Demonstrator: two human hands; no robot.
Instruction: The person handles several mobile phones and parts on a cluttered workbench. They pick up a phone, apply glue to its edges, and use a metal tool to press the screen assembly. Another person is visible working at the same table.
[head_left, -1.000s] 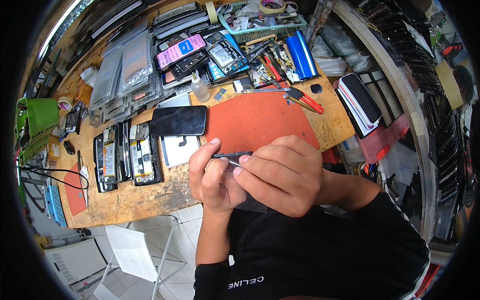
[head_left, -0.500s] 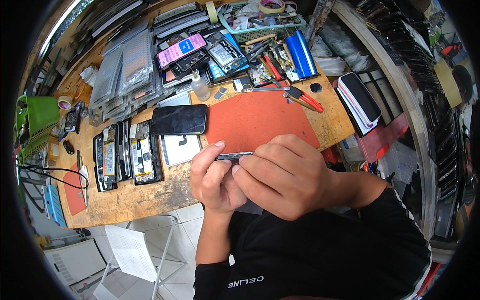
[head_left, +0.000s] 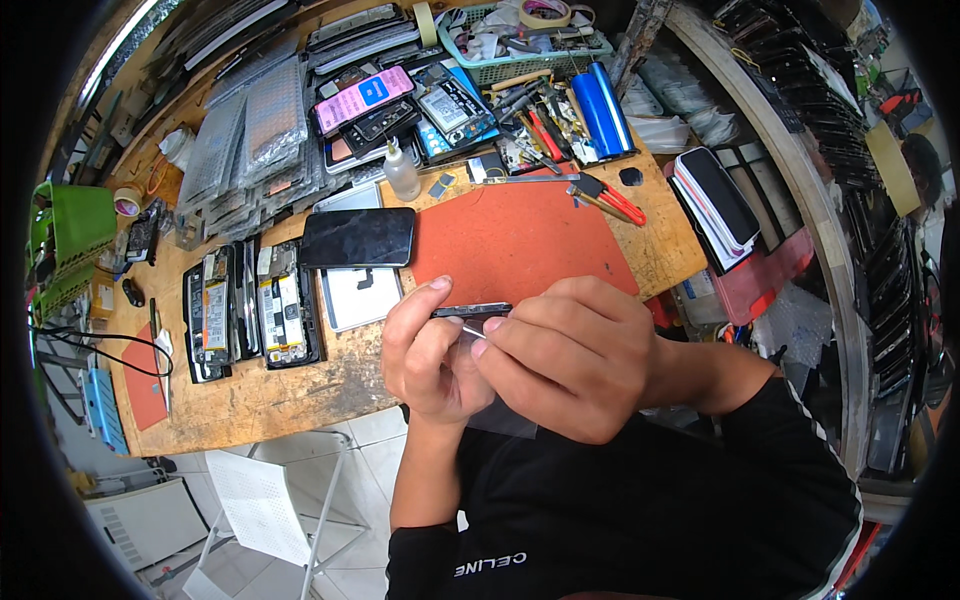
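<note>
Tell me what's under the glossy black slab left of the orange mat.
Beneath the black slab, a white panel partly shows; whatever the slab covers cannot be seen.

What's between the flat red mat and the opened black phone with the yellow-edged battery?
Head view: a glossy black rectangular slab, partly covering a flat white panel.

Slim dark part (head_left: 472, 310) is edged w/ glossy finish; benchtop (head_left: 335, 390) is made of scuffed, rough wd.; red mat (head_left: 520, 240) is finished matt; blk phone (head_left: 358, 238) is faced w/ smooth, glossy glass.
</note>
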